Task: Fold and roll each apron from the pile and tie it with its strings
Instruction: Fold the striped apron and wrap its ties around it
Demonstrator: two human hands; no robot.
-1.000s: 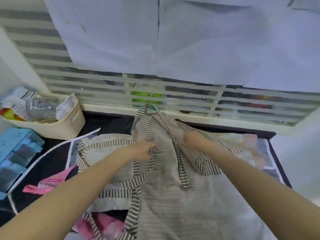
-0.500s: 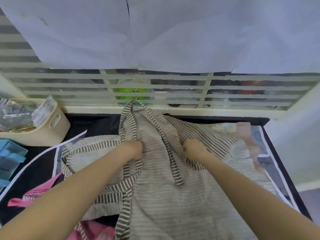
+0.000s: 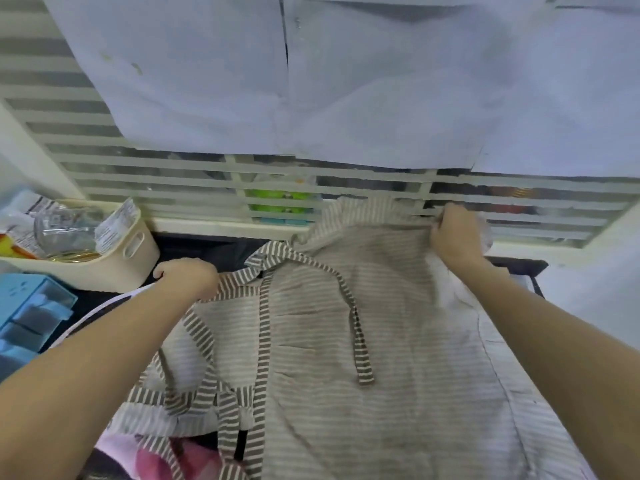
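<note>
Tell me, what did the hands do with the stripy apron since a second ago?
Both hands moved apart from the middle. The left hand went out left, gripping the striped band. The right hand went up and right, gripping the apron top edge, spreading it wide. The cream basket and blue box look unmoved.

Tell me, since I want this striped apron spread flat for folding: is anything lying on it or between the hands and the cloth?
Nothing separates them: the left hand and right hand already grip the striped apron. Only its own loose strap lies across the cloth.
</note>
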